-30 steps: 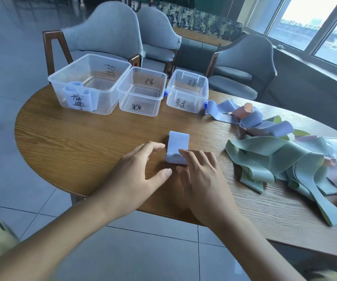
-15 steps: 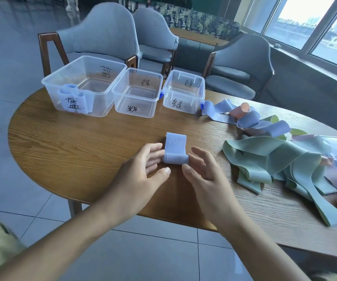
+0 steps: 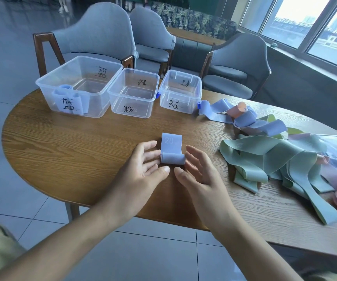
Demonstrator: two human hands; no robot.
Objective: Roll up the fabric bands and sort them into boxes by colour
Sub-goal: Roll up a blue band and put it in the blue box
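rolling the blue band (image 3: 171, 151)

roll's axis runs left-right between left hand (image 3: 143, 171) and right hand (image 3: 199, 171); relaxed open fingers (image 3: 153, 154) touch both ends, unrolled tail pointing away.

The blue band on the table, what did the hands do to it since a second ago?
The hands turned palms inward: left hand and right hand now flank the blue band, fingers straight at the roll's ends, where a second ago they lay on top of it. The flat tail looks about as long. The three boxes and the loose bands stayed put.
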